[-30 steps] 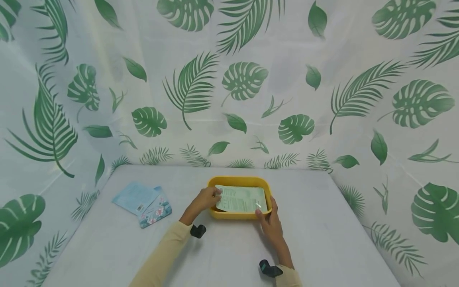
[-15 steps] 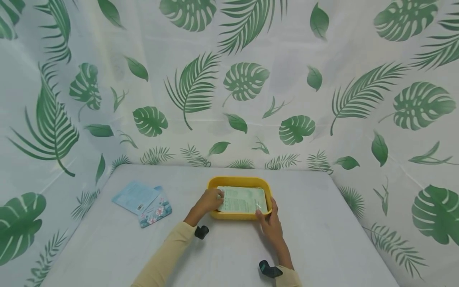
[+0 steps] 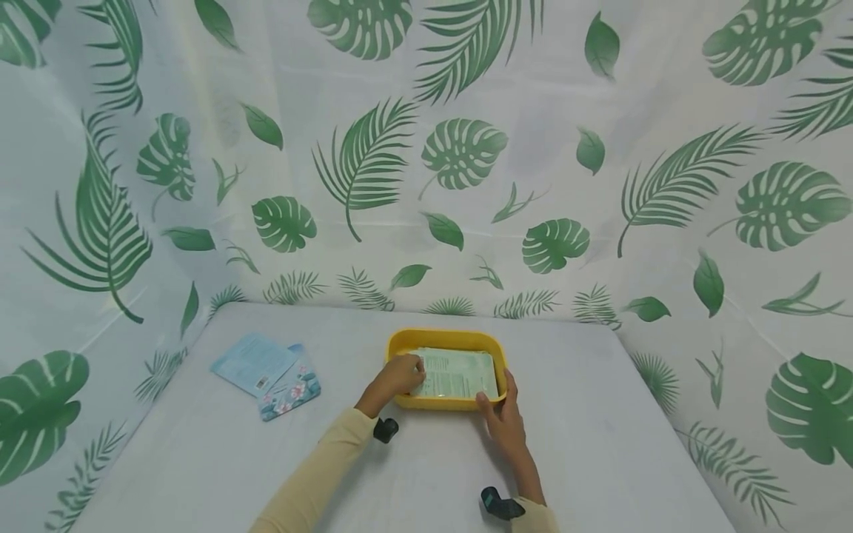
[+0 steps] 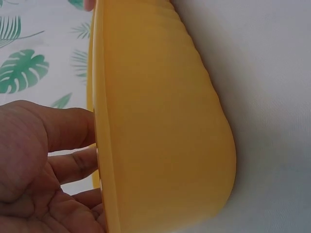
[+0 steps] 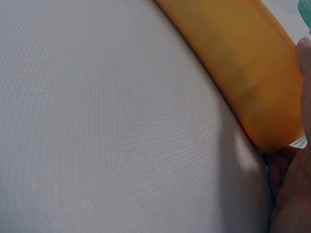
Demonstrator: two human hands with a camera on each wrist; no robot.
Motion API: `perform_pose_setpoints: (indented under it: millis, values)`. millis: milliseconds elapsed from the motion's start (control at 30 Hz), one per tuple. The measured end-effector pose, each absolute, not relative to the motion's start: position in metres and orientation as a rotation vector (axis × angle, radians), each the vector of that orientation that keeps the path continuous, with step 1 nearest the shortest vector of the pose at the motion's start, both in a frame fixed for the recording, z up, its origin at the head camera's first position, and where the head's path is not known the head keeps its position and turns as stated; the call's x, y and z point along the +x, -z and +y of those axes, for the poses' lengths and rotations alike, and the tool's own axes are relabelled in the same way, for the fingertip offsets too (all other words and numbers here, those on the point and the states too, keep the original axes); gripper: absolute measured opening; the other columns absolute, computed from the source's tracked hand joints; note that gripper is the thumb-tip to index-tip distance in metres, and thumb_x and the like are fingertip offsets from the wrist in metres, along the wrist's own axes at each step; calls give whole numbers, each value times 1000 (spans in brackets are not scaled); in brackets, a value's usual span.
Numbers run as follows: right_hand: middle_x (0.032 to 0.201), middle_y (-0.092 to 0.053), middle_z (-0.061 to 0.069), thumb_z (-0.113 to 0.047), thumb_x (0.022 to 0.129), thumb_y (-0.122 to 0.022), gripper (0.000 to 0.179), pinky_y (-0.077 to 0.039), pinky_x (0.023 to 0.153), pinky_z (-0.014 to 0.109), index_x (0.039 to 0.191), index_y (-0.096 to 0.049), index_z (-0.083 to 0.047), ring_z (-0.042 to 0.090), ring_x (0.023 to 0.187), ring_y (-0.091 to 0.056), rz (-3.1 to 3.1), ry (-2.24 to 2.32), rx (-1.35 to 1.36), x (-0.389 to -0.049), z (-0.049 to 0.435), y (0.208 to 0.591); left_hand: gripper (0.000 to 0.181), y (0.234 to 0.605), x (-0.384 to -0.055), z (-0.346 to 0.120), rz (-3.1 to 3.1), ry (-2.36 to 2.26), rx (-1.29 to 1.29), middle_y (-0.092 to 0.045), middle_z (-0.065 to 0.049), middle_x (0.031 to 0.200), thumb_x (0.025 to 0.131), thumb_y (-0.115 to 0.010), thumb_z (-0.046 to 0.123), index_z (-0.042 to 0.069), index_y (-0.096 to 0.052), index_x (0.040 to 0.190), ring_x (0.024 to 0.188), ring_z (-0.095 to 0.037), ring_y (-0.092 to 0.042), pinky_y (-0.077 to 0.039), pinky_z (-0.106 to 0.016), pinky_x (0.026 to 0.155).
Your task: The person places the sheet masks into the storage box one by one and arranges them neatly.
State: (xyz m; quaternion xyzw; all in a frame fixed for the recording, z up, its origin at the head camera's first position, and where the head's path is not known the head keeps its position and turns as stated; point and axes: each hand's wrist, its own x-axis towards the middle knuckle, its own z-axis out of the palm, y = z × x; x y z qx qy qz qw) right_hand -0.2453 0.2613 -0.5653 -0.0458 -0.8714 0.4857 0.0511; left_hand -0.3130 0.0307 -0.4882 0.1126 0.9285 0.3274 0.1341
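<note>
A yellow plastic bin point(image 3: 445, 403) with rounded corners sits on the table, with flat pale green printed packets point(image 3: 460, 374) lying inside. My left hand point(image 3: 401, 375) reaches over the bin's left end, its fingers curled at the left end of the top packet. In the left wrist view the left hand's fingertips pass behind the bin's rim point(image 4: 99, 97) and are hidden. My right hand point(image 3: 506, 422) holds the bin at its front right corner, thumb at the front rim and fingers along the right end. The right wrist view shows fingers low against the bin's wall point(image 5: 243, 73).
To the left on the white table point(image 3: 586, 429) lie a light blue packet point(image 3: 253, 361) and a floral blue packet point(image 3: 291, 392), partly overlapping. A leaf-printed curtain point(image 3: 400, 185) stands behind and at both sides. Each wrist carries a small black camera point(image 3: 500, 505).
My left hand has moved rightward, farther over the bin, and the top packet lies a little farther right and flatter. My right hand keeps its hold on the bin. The head view has shifted slightly.
</note>
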Motion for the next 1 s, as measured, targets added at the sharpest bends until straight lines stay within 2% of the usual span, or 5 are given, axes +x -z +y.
perform_pose_setpoints:
  millis: [267,400,600,833,1000]
  values:
    - [161,-17,22,-43,97,-55,83,-21,116,61,157,-2,-22,43,147,-21,-2630,-1480,-126,-245,261,565,13,488,-312,30,2709,-981,288,-67,-11,108,95,-59,12,2,-64,102,66,-15,-55,-46,-25,55]
    - [161,-17,21,-43,97,-55,82,-21,116,60,157,-3,-23,43,147,-21,-2631,-1483,-122,-245,261,566,13,488,-312,29,2720,-983,308,-67,-11,107,95,-59,12,2,-65,102,63,-14,-54,-45,-24,53]
    - [161,-18,21,-43,98,-55,82,-22,116,60,157,-3,-23,43,146,-22,-2630,-1469,-122,-246,262,566,17,485,-313,27,2681,-982,404,-68,-10,118,95,-60,15,3,-66,104,58,-10,-51,-42,-22,52]
    - [161,-18,22,-42,98,-55,82,-23,115,60,157,-3,-22,43,146,-23,-2630,-1469,-119,-247,262,566,19,482,-311,26,2638,-993,445,-69,-8,89,96,-60,15,1,-65,108,57,-11,-52,-42,-21,54]
    - [160,-18,23,-40,98,-56,81,-23,115,60,157,-3,-21,44,146,-23,-2624,-1470,-102,-246,262,566,18,484,-310,23,2661,-1039,463,-69,-12,99,96,-59,14,2,-66,107,73,-18,-60,-50,-28,64]
